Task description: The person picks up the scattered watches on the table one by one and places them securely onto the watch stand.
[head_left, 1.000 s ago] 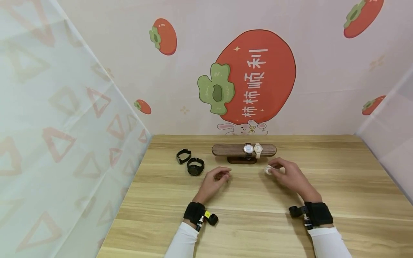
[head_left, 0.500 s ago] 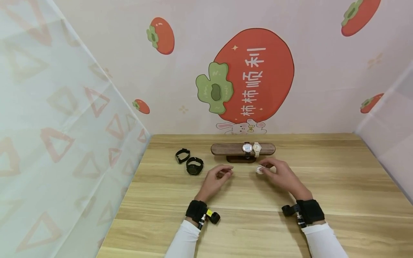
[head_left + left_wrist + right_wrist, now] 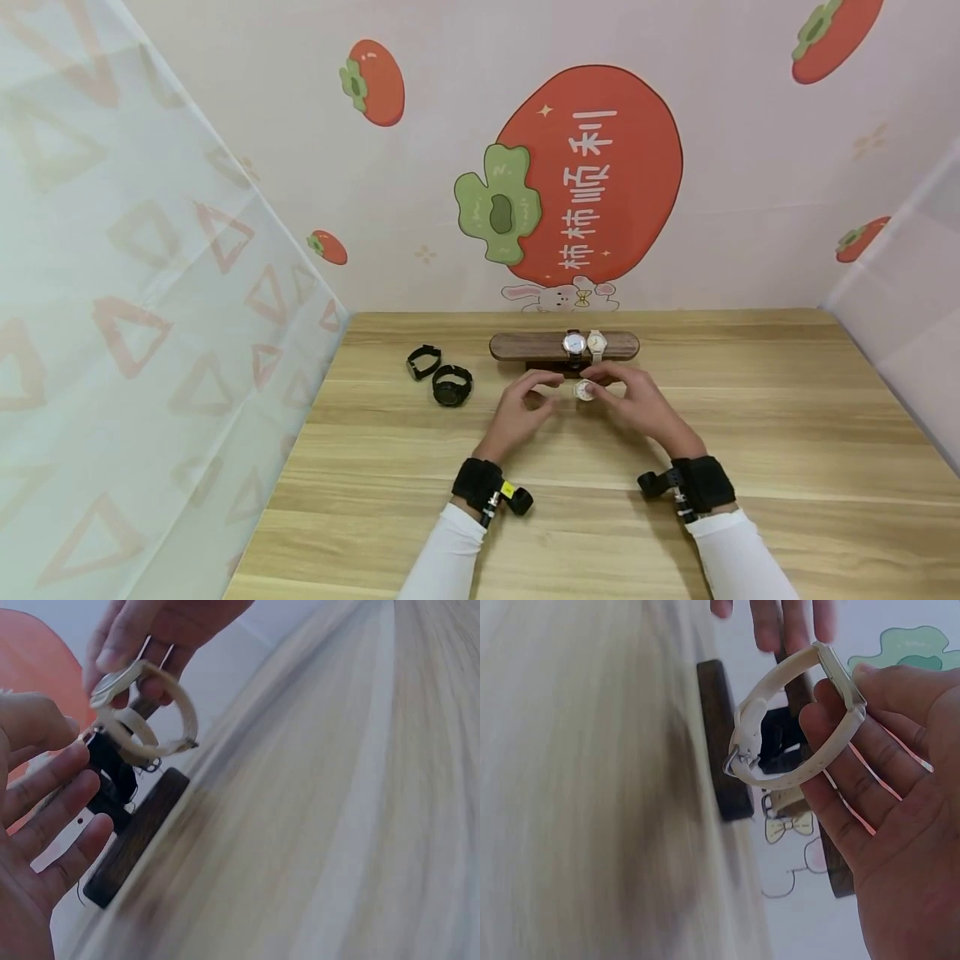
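Observation:
In the head view my right hand [image 3: 637,404] pinches a cream wristwatch [image 3: 583,390] by its case, between thumb and fingers. In the right wrist view, its pale strap [image 3: 831,752] is buckled into a loop. My left hand [image 3: 519,414] holds nothing; its fingers are spread and slightly bent, close to the watch's left side. Just behind both hands stands a dark wooden watch stand [image 3: 525,347] with a padded-looking long bar. Around its bar sit a dark-strapped watch [image 3: 574,343] and another cream watch [image 3: 597,342], side by side right of the middle.
Left of the stand, a black band-like watch [image 3: 425,363] and a bulky black watch [image 3: 452,388] rest on the wooden table [image 3: 570,542]. A printed wall cloth [image 3: 420,183] rises behind the table's back edge.
My right hand has carried the cream watch leftward, to the front of the stand. My left hand has moved right and slightly forward, toward it.

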Demonstrator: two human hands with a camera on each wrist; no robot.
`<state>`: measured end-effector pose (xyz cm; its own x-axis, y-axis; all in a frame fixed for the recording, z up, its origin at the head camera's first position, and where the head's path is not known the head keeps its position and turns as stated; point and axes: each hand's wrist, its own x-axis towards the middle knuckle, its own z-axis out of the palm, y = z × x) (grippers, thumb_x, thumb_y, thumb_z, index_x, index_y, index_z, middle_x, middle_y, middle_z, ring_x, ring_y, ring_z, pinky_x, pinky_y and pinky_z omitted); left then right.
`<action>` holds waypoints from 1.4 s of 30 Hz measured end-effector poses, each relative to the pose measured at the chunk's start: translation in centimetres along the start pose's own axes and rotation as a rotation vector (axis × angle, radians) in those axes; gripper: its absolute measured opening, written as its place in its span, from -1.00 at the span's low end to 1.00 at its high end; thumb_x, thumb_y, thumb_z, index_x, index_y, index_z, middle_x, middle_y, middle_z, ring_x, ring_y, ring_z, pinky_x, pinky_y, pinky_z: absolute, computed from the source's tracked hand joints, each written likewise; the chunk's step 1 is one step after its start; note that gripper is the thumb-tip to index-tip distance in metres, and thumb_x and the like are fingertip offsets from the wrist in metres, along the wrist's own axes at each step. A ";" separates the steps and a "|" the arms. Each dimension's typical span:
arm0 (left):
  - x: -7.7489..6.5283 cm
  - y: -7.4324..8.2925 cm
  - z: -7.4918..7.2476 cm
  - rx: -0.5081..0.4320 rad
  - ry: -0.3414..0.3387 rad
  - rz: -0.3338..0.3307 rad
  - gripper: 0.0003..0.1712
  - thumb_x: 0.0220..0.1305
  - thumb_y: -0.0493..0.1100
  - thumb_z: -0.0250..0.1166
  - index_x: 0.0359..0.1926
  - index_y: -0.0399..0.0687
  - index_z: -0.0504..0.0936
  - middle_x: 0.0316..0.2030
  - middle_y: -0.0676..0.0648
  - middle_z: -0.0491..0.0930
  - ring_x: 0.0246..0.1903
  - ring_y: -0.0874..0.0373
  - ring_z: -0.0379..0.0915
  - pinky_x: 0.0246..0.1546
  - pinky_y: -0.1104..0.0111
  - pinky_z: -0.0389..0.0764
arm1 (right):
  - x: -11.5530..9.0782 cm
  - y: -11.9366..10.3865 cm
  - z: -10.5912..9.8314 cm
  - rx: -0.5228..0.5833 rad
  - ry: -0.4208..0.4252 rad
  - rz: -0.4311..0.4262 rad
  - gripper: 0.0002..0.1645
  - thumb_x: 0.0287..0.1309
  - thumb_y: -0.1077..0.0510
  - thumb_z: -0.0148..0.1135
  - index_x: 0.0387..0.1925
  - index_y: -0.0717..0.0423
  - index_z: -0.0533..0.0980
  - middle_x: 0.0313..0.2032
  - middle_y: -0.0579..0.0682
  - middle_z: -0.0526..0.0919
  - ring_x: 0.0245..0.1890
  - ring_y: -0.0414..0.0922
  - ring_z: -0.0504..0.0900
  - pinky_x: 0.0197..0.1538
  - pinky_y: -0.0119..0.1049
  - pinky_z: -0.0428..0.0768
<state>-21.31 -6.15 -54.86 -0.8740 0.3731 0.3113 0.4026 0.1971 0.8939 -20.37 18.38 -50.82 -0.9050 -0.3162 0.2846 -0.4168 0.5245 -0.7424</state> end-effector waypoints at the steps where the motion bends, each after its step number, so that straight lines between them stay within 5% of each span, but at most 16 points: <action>1: 0.1 0.1 0.2 -0.001 -0.002 0.003 -0.54 0.43 -0.33 0.40 0.29 0.05 0.68 0.20 -0.01 0.67 0.24 0.10 0.59 0.14 0.33 0.73 | 0.1 0.0 0.1 0.009 -0.001 0.002 -0.73 0.46 0.18 0.35 0.11 0.13 0.70 0.02 0.10 0.80 0.09 0.14 0.74 0.17 0.17 0.67; 11: 0.6 0.6 1.2 -0.010 0.014 -0.002 -0.52 0.42 -0.18 0.45 0.32 0.09 0.65 0.25 0.00 0.63 0.15 0.03 0.65 0.12 0.33 0.74 | 0.6 -0.6 0.6 0.104 0.000 0.001 -0.74 0.47 0.18 0.35 0.11 0.11 0.69 0.02 0.10 0.80 0.09 0.18 0.74 0.19 0.27 0.68; 20: 0.4 0.6 1.3 -0.048 0.073 0.021 -0.61 0.41 -0.19 0.46 0.22 0.02 0.70 0.18 -0.07 0.67 0.12 -0.08 0.65 0.10 0.23 0.76 | 0.2 -0.6 0.6 0.156 0.002 -0.001 -0.70 0.50 0.28 0.26 0.18 0.15 0.66 0.08 0.14 0.77 0.10 0.07 0.72 0.20 -0.06 0.71; 25: 0.3 0.5 1.4 -0.087 0.102 0.049 -0.62 0.39 -0.23 0.47 0.19 -0.01 0.70 0.16 -0.10 0.67 0.16 -0.03 0.62 0.11 0.16 0.76 | -0.1 -0.4 0.5 0.183 -0.011 -0.011 -0.66 0.49 0.32 0.25 0.22 0.17 0.63 0.10 0.18 0.73 0.14 0.09 0.69 0.25 0.04 0.68; 33: 0.3 0.5 1.5 -0.118 0.153 0.098 -0.69 0.41 -0.27 0.44 0.14 -0.09 0.72 0.19 -0.15 0.62 0.20 -0.05 0.58 0.10 0.08 0.77 | -0.1 -0.4 0.5 0.235 0.003 0.005 -0.66 0.39 0.32 0.37 0.16 0.17 0.63 0.05 0.15 0.73 -0.04 -0.19 0.71 0.20 0.09 0.68; 42: 0.2 1.0 1.3 -0.086 0.161 0.159 -0.62 0.43 -0.31 0.41 0.23 -0.16 0.71 0.20 -0.21 0.60 0.19 -0.07 0.58 0.10 0.09 0.77 | 0.1 -0.4 0.9 0.293 0.023 0.058 -0.69 0.36 0.21 0.45 0.09 0.14 0.64 -0.05 0.11 0.77 -0.10 -0.22 0.72 0.15 -0.17 0.69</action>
<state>-20.75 -4.72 -54.30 -0.8366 0.2421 0.4914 0.5197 0.0673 0.8517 -20.22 17.47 -51.06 -0.9297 -0.2727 0.2477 -0.3248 0.2892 -0.9005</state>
